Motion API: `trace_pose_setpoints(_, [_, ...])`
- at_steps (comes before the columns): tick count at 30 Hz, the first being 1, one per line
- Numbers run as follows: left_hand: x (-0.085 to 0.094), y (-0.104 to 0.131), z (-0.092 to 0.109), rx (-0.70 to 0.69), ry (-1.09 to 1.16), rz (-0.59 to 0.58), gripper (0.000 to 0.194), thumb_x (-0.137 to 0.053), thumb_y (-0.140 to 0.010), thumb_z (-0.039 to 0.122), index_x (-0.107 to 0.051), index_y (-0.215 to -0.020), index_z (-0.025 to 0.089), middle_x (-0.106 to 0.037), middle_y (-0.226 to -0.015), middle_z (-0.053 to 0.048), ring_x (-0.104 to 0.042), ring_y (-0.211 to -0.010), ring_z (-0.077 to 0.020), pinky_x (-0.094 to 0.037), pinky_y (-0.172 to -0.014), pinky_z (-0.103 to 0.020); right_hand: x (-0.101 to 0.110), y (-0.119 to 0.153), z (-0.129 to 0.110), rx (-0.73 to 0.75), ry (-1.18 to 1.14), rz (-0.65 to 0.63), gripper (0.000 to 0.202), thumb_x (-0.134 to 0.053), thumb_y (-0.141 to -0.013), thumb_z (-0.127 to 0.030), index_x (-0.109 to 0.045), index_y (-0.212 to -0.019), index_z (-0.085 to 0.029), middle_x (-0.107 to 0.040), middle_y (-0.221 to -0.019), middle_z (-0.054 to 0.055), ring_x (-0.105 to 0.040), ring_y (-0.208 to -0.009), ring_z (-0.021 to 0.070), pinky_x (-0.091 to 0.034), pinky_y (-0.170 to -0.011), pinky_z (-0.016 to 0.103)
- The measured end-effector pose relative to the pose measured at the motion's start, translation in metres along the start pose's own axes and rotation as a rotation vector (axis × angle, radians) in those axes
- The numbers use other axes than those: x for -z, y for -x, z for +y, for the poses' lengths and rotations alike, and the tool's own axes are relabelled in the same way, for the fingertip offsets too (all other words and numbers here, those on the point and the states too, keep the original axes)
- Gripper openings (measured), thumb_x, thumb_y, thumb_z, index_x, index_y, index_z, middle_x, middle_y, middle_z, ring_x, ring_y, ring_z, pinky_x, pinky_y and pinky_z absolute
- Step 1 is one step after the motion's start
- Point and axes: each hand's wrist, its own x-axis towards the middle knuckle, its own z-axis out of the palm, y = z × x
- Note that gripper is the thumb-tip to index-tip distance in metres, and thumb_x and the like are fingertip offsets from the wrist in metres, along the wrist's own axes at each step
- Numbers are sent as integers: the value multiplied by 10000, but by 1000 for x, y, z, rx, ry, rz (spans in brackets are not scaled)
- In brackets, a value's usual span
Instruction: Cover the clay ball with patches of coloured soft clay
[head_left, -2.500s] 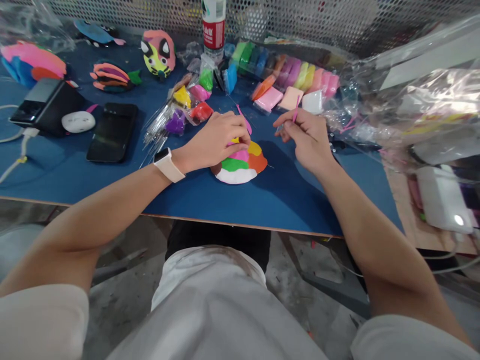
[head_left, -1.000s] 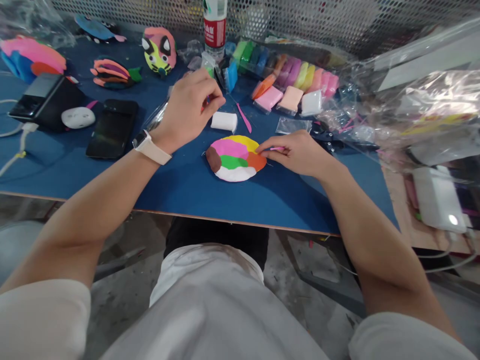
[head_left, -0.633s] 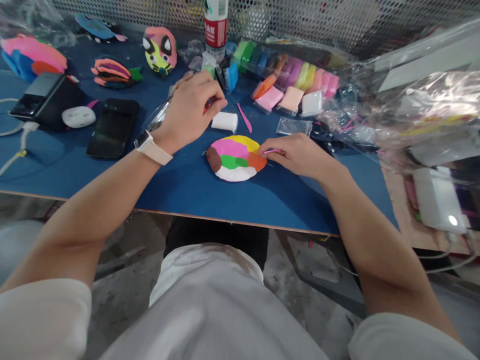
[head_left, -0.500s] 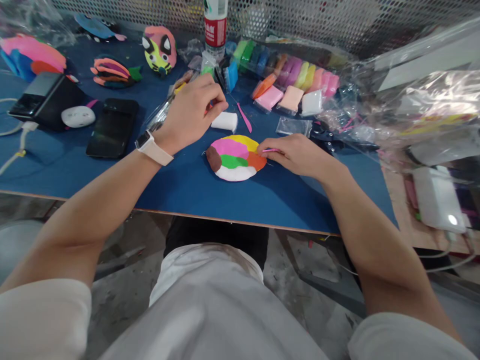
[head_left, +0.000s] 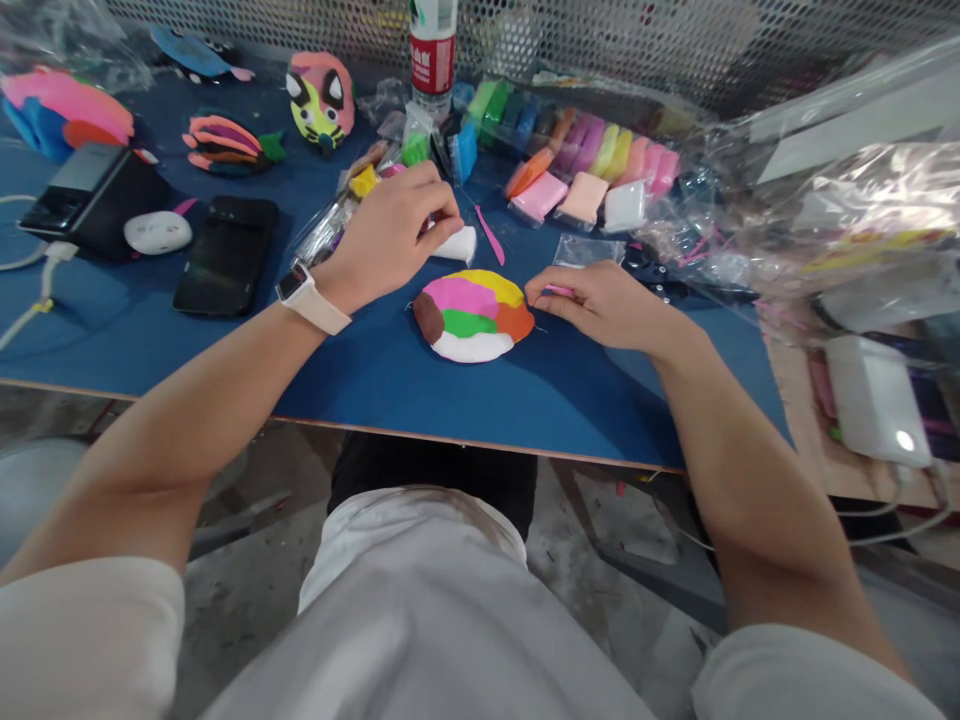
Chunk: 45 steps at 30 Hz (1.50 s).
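Observation:
An oval clay piece (head_left: 469, 322) with pink, yellow, orange, green, brown and white patches lies on the blue tabletop. Just off its right edge, my right hand (head_left: 592, 300) pinches a pink modelling tool (head_left: 559, 290), mostly covered by the fingers. Up and left of the oval is my left hand (head_left: 397, 228), with a watch on the wrist; its thumb and fingers are closed together, and whatever they hold is hidden. A white cylinder-like piece (head_left: 459, 244) lies beside the left fingertips. Another pink modelling tool (head_left: 490, 236) rests on the table between the hands.
Packs of coloured clay (head_left: 577, 140) and a bottle (head_left: 433, 55) stand at the back. A phone (head_left: 225, 255), a white mouse (head_left: 157, 232) and painted clay figures (head_left: 321, 98) lie left. Plastic wrapping (head_left: 862, 200) and a white charger (head_left: 877, 400) are at the right.
My right hand with the pink tool has drawn back rightward off the oval's edge. My left hand has shifted slightly down and right, uncovering yellow and green clay packs behind it.

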Motion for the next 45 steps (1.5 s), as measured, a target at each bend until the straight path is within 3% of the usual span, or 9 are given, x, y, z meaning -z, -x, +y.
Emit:
trace_pose_setpoints(8, [-11, 1, -13, -13, 81, 39, 390, -583, -1125, 641, -784, -1001, 331, -752, -1047, -115, -714, -1016, -341, -557, -918, -526, 1, 3, 9, -26, 13, 67, 348, -602, -1175, -568, -813, -1194, -292, -704, -754, 8, -543, -661, 217, -406, -725, 374])
trace_pose_setpoints(14, [-12, 2, -12, -16, 63, 38, 483, -510, -1171, 720, -774, -1047, 335, -729, -984, -82, -652, -1033, -296, -567, -989, -508, 3, 3, 10, -39, 32, 92, 356, -610, -1168, -583, -806, -1162, -285, -716, -772, 13, -536, -652, 210, -422, -729, 377])
trace_pose_setpoints(19, [-6, 1, -3, -13, 44, 7, 367, -563, -1160, 554, -728, -959, 296, -753, -1087, -127, -715, -1010, -325, -560, -919, -542, 5, 5, 13, -57, 55, 108, 327, -619, -1164, -569, -800, -1187, -298, -805, -914, 41, -599, -696, 225, -459, -750, 390])
trace_pose_setpoints(22, [-7, 1, -4, -25, 80, 31, 323, -589, -1122, 552, -758, -969, 324, -751, -1035, -118, -722, -1001, -343, -579, -923, -547, 7, 5, 14, -70, 46, 102, 311, -619, -1165, -580, -797, -1188, -325, -822, -964, 42, -639, -744, 250, -478, -776, 406])
trace_pose_setpoints(29, [-11, 2, -10, -54, 84, 64, 349, -586, -1124, 608, -797, -1017, 351, -734, -958, -101, -712, -974, -328, -605, -930, -507, 13, 6, 14, -98, 23, 123, 284, -642, -1156, -563, -782, -1140, -317, -756, -864, 28, -599, -716, 239, -486, -777, 418])
trace_pose_setpoints(35, [-8, 2, -4, -63, -34, 23, 339, -562, -1190, 477, -700, -966, 263, -758, -1072, -116, -733, -987, -298, -565, -859, -479, 13, 9, 23, -133, -18, 195, 397, -706, -1100, -701, -773, -1079, -311, -675, -767, 9, -616, -718, 241, -510, -762, 416])
trace_pose_setpoints(40, [-10, 4, -3, -84, -53, 0, 410, -522, -1221, 562, -708, -1014, 261, -750, -1091, -99, -715, -946, -259, -567, -812, -451, 11, 10, 30, -166, 17, 228, 402, -701, -1093, -720, -761, -1085, -322, -661, -764, 7, -601, -689, 246, -525, -765, 438])
trace_pose_setpoints(42, [-10, 5, -4, -77, -63, -18, 432, -487, -1230, 575, -717, -1033, 267, -757, -1117, -106, -721, -970, -268, -585, -828, -460, 11, 9, 31, -196, 50, 276, 389, -666, -1109, -705, -737, -1096, -322, -676, -791, 18, -606, -693, 257, -534, -778, 452])
trace_pose_setpoints(45, [-9, 4, -9, -75, -59, -12, 404, -448, -1229, 513, -746, -1085, 281, -788, -1188, -112, -744, -1045, -278, -622, -895, -481, 12, 7, 35, -279, 120, 498, 418, -581, -1140, -721, -672, -1094, -316, -667, -812, 29, -600, -708, 266, -523, -795, 462])
